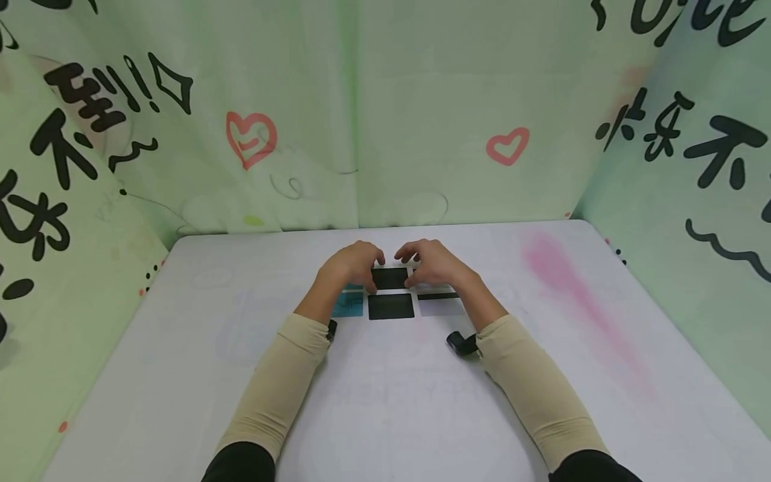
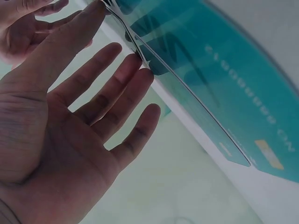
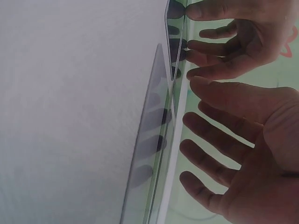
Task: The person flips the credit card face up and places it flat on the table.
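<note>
Flat cards lie in two rows on the white table. My left hand (image 1: 354, 263) is at the left side of the far black card (image 1: 390, 278), thumb down by its edge and fingers loosely bent. My right hand (image 1: 436, 263) is at that card's right side, thumb near its corner. Closer to me lies another black card (image 1: 391, 306), between a teal card (image 1: 348, 304) and a pale card with a black stripe (image 1: 441, 308). The hands partly cover the far row's outer cards. Both wrist views show spread, relaxed fingers close to the cards; exact contact is unclear.
The white table (image 1: 385, 402) runs back to a pale green curtain (image 1: 415, 100) with red hearts and black lettering. A black wrist device (image 1: 462, 343) sits under the right sleeve. A pink smear (image 1: 572, 288) marks the table's right side.
</note>
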A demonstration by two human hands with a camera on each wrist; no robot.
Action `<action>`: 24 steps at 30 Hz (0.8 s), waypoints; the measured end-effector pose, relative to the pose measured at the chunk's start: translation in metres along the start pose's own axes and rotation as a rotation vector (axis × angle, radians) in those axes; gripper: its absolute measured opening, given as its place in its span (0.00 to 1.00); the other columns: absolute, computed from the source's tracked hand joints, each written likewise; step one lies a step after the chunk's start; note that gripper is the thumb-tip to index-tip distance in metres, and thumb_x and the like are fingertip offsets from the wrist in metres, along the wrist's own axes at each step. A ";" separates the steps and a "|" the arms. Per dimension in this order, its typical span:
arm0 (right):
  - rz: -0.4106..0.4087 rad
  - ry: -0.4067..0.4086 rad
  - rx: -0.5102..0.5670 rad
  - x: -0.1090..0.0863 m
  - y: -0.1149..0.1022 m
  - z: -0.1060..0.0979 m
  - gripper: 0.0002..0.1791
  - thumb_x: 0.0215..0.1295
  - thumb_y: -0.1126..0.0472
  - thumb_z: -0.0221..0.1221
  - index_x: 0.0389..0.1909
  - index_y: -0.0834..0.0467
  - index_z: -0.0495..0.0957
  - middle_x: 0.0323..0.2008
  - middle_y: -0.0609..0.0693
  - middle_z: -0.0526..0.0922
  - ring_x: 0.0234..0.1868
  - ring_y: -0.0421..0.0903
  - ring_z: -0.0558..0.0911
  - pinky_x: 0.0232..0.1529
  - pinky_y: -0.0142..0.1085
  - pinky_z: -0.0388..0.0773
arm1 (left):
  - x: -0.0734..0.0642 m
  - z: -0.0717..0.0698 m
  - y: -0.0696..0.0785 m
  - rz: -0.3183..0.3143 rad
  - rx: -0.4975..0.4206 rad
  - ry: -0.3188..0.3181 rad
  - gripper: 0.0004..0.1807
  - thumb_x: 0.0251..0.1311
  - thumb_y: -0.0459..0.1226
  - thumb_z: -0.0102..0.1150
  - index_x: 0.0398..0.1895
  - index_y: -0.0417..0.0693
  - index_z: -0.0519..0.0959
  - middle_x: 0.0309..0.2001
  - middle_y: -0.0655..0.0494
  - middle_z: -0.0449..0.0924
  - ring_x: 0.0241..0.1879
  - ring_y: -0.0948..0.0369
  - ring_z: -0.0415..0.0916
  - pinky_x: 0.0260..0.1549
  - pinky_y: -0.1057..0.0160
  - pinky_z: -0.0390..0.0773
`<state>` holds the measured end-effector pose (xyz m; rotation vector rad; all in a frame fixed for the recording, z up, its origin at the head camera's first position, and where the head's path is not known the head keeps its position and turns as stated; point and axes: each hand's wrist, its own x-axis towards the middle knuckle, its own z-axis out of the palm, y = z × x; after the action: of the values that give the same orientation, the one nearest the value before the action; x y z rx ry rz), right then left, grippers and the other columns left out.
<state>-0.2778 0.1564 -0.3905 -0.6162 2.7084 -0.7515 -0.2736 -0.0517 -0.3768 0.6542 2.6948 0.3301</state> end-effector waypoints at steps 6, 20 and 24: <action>-0.007 -0.005 -0.017 0.001 -0.001 0.000 0.33 0.52 0.65 0.75 0.63 0.57 0.81 0.56 0.56 0.86 0.62 0.59 0.80 0.64 0.52 0.76 | 0.000 0.000 0.000 -0.012 0.026 0.021 0.32 0.54 0.38 0.79 0.65 0.45 0.80 0.58 0.48 0.83 0.57 0.52 0.79 0.65 0.45 0.75; 0.026 -0.036 -0.044 0.001 -0.003 0.003 0.32 0.53 0.65 0.75 0.62 0.58 0.82 0.59 0.57 0.85 0.61 0.57 0.80 0.64 0.51 0.76 | 0.001 0.003 0.001 -0.006 0.056 0.037 0.28 0.55 0.38 0.79 0.60 0.47 0.84 0.54 0.50 0.85 0.53 0.53 0.80 0.66 0.43 0.72; 0.029 -0.041 -0.060 0.000 -0.004 0.003 0.32 0.52 0.65 0.75 0.62 0.59 0.83 0.60 0.58 0.84 0.60 0.56 0.80 0.63 0.50 0.77 | 0.000 0.002 0.001 0.000 0.063 0.044 0.27 0.55 0.38 0.78 0.59 0.47 0.84 0.54 0.50 0.85 0.52 0.53 0.80 0.66 0.42 0.72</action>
<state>-0.2758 0.1522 -0.3906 -0.5971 2.7050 -0.6455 -0.2723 -0.0502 -0.3785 0.6728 2.7567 0.2640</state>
